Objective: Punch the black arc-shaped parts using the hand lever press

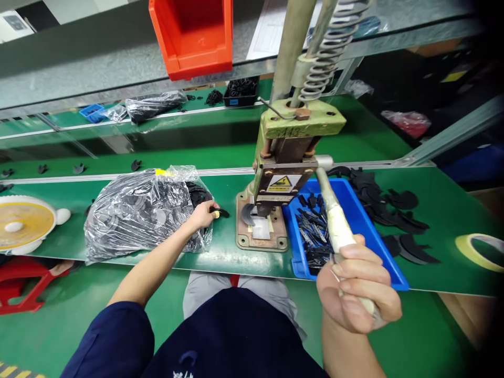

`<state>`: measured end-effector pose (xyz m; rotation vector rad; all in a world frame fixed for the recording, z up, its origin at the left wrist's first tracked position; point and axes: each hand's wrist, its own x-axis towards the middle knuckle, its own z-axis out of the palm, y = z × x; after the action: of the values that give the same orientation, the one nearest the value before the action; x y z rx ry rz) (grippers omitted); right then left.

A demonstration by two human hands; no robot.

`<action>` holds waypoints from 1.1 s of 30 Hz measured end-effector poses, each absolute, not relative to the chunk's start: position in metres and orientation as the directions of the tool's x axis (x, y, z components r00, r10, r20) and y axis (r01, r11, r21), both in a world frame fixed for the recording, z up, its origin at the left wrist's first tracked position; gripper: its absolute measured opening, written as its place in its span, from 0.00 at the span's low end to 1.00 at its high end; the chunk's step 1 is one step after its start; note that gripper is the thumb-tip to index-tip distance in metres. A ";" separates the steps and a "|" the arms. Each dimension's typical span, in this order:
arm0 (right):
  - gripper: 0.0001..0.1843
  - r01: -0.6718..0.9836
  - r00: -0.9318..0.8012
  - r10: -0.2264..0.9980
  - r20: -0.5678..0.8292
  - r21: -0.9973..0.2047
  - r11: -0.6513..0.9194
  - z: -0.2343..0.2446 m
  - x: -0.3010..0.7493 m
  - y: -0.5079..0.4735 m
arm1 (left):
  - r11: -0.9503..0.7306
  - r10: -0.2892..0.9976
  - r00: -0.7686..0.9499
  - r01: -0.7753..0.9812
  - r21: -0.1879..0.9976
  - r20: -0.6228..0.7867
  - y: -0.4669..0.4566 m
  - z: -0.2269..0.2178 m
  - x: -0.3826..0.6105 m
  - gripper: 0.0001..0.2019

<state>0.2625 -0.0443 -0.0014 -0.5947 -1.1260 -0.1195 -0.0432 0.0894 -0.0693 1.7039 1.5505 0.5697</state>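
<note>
My right hand is wrapped round the taped lever handle of a green hand press. Under the press's ram, a dark curved piece lies on the metal base. To the left of the base, my left hand pinches a small black curved piece at the side of a clear plastic bag full of similar black parts. Something yellow shows at its fingertips. A blue bin of small black and metal parts stands right of the press, below the lever.
Loose black curved parts and a tape roll lie at the right. A round yellow-topped device sits at the left. Behind runs a green belt with several parts; an orange bin is on the shelf above.
</note>
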 end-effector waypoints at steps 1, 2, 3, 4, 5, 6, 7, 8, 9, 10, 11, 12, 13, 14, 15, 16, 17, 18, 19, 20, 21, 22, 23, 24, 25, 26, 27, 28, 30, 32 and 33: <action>0.07 0.379 0.444 0.201 0.873 -0.387 0.841 -0.001 0.262 -0.044 | -0.089 0.970 0.224 0.686 0.722 -0.093 0.088 -0.068 -0.044 0.09; 0.07 0.376 0.446 0.205 0.871 -0.390 0.840 -0.002 0.262 -0.045 | -0.176 0.959 0.279 0.710 0.682 -0.044 0.086 -0.066 -0.046 0.10; 0.07 0.374 0.448 0.205 0.870 -0.391 0.841 -0.002 0.262 -0.045 | -0.241 0.945 0.326 0.719 0.652 -0.010 0.084 -0.065 -0.047 0.11; 0.07 0.374 0.451 0.205 0.869 -0.392 0.841 -0.002 0.262 -0.044 | -0.285 0.933 0.360 0.719 0.633 0.012 0.082 -0.064 -0.048 0.11; 0.08 0.374 0.454 0.200 0.869 -0.389 0.842 -0.002 0.262 -0.044 | -0.309 0.927 0.375 0.718 0.624 0.027 0.081 -0.064 -0.048 0.11; 0.08 0.372 0.453 0.199 0.869 -0.387 0.844 -0.003 0.263 -0.044 | -0.317 0.927 0.374 0.717 0.621 0.042 0.079 -0.065 -0.049 0.11; 0.08 0.370 0.448 0.198 0.872 -0.383 0.847 -0.003 0.263 -0.044 | -0.314 0.931 0.361 0.714 0.626 0.055 0.078 -0.066 -0.050 0.11; 0.08 0.367 0.445 0.192 0.875 -0.374 0.852 -0.003 0.263 -0.043 | -0.301 0.938 0.340 0.706 0.641 0.065 0.077 -0.067 -0.051 0.11; 0.08 0.365 0.441 0.190 0.877 -0.368 0.855 -0.003 0.263 -0.043 | -0.276 0.947 0.315 0.693 0.666 0.066 0.077 -0.068 -0.051 0.11; 0.08 0.362 0.439 0.195 0.877 -0.371 0.855 -0.003 0.263 -0.043 | -0.238 0.957 0.284 0.673 0.701 0.053 0.076 -0.070 -0.052 0.11; 0.08 0.361 0.438 0.197 0.877 -0.372 0.855 -0.003 0.263 -0.043 | -0.188 0.968 0.251 0.644 0.742 0.027 0.075 -0.070 -0.052 0.11; 0.08 0.362 0.439 0.200 0.876 -0.376 0.853 -0.003 0.262 -0.043 | -0.130 0.976 0.219 0.606 0.785 -0.007 0.075 -0.071 -0.051 0.10; 0.08 0.364 0.443 0.202 0.874 -0.381 0.850 -0.003 0.262 -0.044 | -0.065 0.982 0.184 0.559 0.826 -0.047 0.074 -0.071 -0.050 0.09; 0.08 0.366 0.443 0.203 0.873 -0.383 0.848 -0.002 0.262 -0.044 | 0.002 0.984 0.152 0.502 0.865 -0.090 0.072 -0.070 -0.049 0.08; 0.08 0.369 0.441 0.204 0.874 -0.384 0.846 -0.002 0.262 -0.044 | 0.070 0.983 0.126 0.432 0.899 -0.137 0.071 -0.069 -0.047 0.07; 0.08 0.370 0.438 0.206 0.875 -0.385 0.846 -0.002 0.262 -0.044 | 0.134 0.978 0.106 0.350 0.927 -0.182 0.069 -0.067 -0.045 0.06; 0.08 0.370 0.433 0.207 0.877 -0.383 0.846 -0.002 0.262 -0.045 | 0.192 0.970 0.095 0.260 0.946 -0.223 0.067 -0.065 -0.043 0.07; 0.08 0.372 0.429 0.208 0.879 -0.382 0.846 -0.002 0.262 -0.045 | 0.239 0.962 0.094 0.168 0.956 -0.257 0.066 -0.062 -0.040 0.09; 0.08 0.371 0.426 0.213 0.879 -0.384 0.845 -0.002 0.262 -0.045 | 0.268 0.956 0.101 0.084 0.960 -0.276 0.064 -0.058 -0.038 0.11; 0.07 0.369 0.425 0.215 0.879 -0.385 0.846 -0.001 0.263 -0.045 | 0.279 0.954 0.112 0.019 0.960 -0.279 0.063 -0.055 -0.035 0.14; 0.07 0.364 0.425 0.221 0.878 -0.389 0.846 -0.001 0.262 -0.045 | 0.273 0.956 0.119 -0.023 0.962 -0.269 0.061 -0.051 -0.031 0.17; 0.07 0.358 0.427 0.225 0.876 -0.392 0.847 -0.001 0.262 -0.045 | 0.259 0.960 0.122 -0.039 0.965 -0.252 0.061 -0.047 -0.027 0.20; 0.07 0.351 0.428 0.228 0.875 -0.393 0.850 -0.001 0.262 -0.046 | 0.242 0.964 0.120 -0.036 0.970 -0.236 0.061 -0.044 -0.023 0.23; 0.07 0.343 0.427 0.233 0.874 -0.395 0.852 -0.001 0.262 -0.046 | 0.226 0.968 0.115 -0.024 0.974 -0.222 0.061 -0.041 -0.017 0.26; 0.06 0.338 0.426 0.235 0.873 -0.395 0.854 -0.001 0.261 -0.046 | 0.216 0.971 0.111 -0.009 0.976 -0.214 0.062 -0.037 -0.011 0.28; 0.06 0.339 0.424 0.238 0.874 -0.397 0.853 -0.001 0.261 -0.046 | 0.214 0.971 0.111 0.002 0.977 -0.213 0.064 -0.034 -0.004 0.31; 0.06 0.344 0.425 0.238 0.873 -0.399 0.850 -0.001 0.262 -0.046 | 0.224 0.968 0.114 0.011 0.975 -0.223 0.065 -0.032 0.004 0.33; 0.07 0.350 0.423 0.238 0.874 -0.400 0.847 -0.001 0.262 -0.047 | 0.243 0.963 0.118 0.019 0.970 -0.244 0.067 -0.029 0.012 0.34; 0.06 0.354 0.400 0.265 0.877 -0.414 0.838 -0.001 0.265 -0.049 | 0.304 0.943 0.131 0.049 0.952 -0.308 0.070 -0.025 0.028 0.32; 0.06 0.358 0.353 0.293 0.888 -0.418 0.835 -0.002 0.268 -0.051 | 0.359 0.916 0.157 0.094 0.928 -0.370 0.074 -0.023 0.042 0.26; 0.05 0.361 0.331 0.305 0.893 -0.419 0.833 -0.003 0.270 -0.052 | 0.371 0.907 0.165 0.119 0.921 -0.387 0.076 -0.022 0.048 0.24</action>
<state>0.2701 -0.0516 -0.0026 -0.6267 -1.2569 -0.0396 0.0478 0.0762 -0.0223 1.0591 1.2920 0.7455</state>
